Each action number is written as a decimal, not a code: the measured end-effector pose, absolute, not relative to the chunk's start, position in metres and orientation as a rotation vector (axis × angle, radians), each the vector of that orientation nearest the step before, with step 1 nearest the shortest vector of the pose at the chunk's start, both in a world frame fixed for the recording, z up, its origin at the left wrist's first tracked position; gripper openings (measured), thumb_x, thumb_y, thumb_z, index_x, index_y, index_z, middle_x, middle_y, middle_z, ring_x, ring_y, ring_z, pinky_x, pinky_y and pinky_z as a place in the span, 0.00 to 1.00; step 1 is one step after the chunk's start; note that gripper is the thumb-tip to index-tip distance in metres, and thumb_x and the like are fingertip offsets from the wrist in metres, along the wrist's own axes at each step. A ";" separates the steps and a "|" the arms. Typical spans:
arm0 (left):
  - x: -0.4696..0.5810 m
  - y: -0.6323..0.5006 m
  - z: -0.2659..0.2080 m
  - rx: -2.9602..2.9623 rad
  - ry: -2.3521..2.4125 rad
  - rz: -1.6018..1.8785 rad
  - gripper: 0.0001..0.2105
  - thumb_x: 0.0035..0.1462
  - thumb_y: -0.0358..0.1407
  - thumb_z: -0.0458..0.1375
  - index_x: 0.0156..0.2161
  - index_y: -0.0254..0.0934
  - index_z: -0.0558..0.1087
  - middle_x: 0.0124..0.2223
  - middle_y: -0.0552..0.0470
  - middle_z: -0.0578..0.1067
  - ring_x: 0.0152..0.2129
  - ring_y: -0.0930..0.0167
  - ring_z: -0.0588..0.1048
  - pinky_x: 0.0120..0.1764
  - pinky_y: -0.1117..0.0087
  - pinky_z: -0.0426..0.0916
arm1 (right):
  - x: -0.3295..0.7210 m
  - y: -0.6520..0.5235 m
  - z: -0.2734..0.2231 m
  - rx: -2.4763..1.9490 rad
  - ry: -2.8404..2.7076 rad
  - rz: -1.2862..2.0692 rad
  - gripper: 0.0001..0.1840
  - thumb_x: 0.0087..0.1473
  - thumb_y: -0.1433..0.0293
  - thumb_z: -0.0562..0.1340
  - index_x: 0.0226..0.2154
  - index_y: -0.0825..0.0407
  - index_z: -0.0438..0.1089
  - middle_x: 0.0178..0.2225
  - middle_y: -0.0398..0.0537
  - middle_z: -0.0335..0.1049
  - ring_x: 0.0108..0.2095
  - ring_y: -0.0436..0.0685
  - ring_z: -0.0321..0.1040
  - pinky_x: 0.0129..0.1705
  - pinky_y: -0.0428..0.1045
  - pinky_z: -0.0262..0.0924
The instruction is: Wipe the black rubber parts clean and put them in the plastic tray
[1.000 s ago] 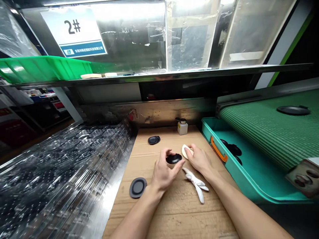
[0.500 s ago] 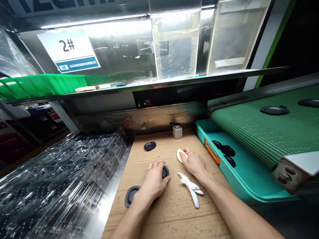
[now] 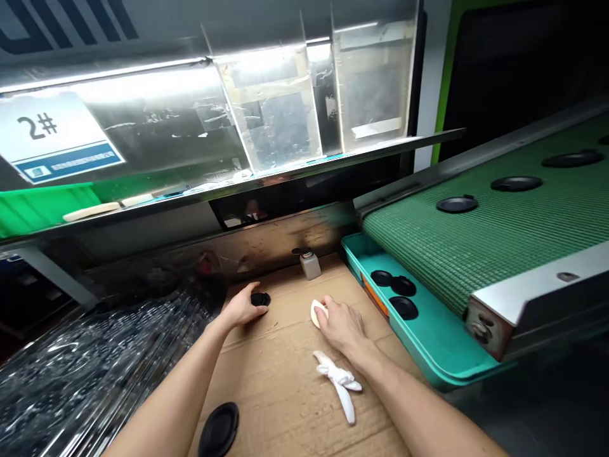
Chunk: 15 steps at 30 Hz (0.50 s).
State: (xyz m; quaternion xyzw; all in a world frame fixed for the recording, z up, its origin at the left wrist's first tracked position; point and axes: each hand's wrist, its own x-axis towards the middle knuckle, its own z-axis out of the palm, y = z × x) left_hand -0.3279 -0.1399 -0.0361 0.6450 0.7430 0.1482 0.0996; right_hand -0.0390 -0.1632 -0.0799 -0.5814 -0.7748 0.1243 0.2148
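My left hand (image 3: 243, 306) reaches to the far left of the cardboard (image 3: 280, 355), its thumb and fingers closed around a small black round lid (image 3: 261, 299). Whether more than one lid sits in that grip I cannot tell. In my right hand (image 3: 343, 325), a white oval sponge pad (image 3: 316, 313) is pinched between thumb and fingers, just above the board. Below this hand lies a knotted strip of white cloth (image 3: 339, 379). Another black lid (image 3: 219, 430) rests at the near left, close to my left forearm.
A small bottle (image 3: 311, 264) stands at the board's back edge. To the right, a teal tray (image 3: 442, 355) holds several black lids under a green conveyor belt (image 3: 514, 235) carrying more. Stacked clear plastic trays (image 3: 118, 368) lie left; a metal shelf (image 3: 266, 184) crosses ahead.
My left hand has moved forward and left from the board's middle to the lid at the back. My right hand keeps the sponge pad. The view has turned right.
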 end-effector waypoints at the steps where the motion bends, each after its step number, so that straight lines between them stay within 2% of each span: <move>1: -0.330 -0.139 -0.037 1.923 2.175 0.424 0.41 0.42 0.41 0.63 0.61 0.31 0.56 0.60 0.41 0.65 0.54 0.62 0.66 0.55 0.69 0.58 | -0.039 -0.163 -0.080 -1.608 -2.148 0.345 0.19 0.62 0.56 0.45 0.44 0.47 0.64 0.32 0.51 0.74 0.34 0.61 0.71 0.34 0.50 0.54; 3: -0.334 -0.137 -0.037 1.942 2.130 0.389 0.40 0.42 0.41 0.63 0.61 0.33 0.58 0.60 0.43 0.64 0.55 0.62 0.65 0.56 0.69 0.57 | -0.038 -0.162 -0.080 -1.603 -2.151 0.345 0.19 0.62 0.57 0.46 0.44 0.47 0.64 0.32 0.51 0.73 0.34 0.61 0.71 0.34 0.50 0.55; 8: -0.340 -0.130 -0.033 1.916 2.095 0.313 0.31 0.41 0.40 0.63 0.53 0.35 0.69 0.51 0.46 0.74 0.46 0.61 0.73 0.49 0.67 0.65 | -0.038 -0.162 -0.079 -1.604 -2.160 0.343 0.20 0.62 0.56 0.45 0.44 0.47 0.64 0.31 0.51 0.74 0.34 0.62 0.71 0.34 0.50 0.55; 15: -0.338 -0.120 -0.026 1.860 2.098 0.238 0.33 0.33 0.42 0.67 0.49 0.36 0.72 0.41 0.48 0.79 0.38 0.61 0.76 0.41 0.68 0.68 | -0.038 -0.163 -0.081 -1.582 -2.141 0.294 0.18 0.62 0.57 0.45 0.41 0.48 0.64 0.30 0.50 0.74 0.33 0.61 0.72 0.32 0.50 0.54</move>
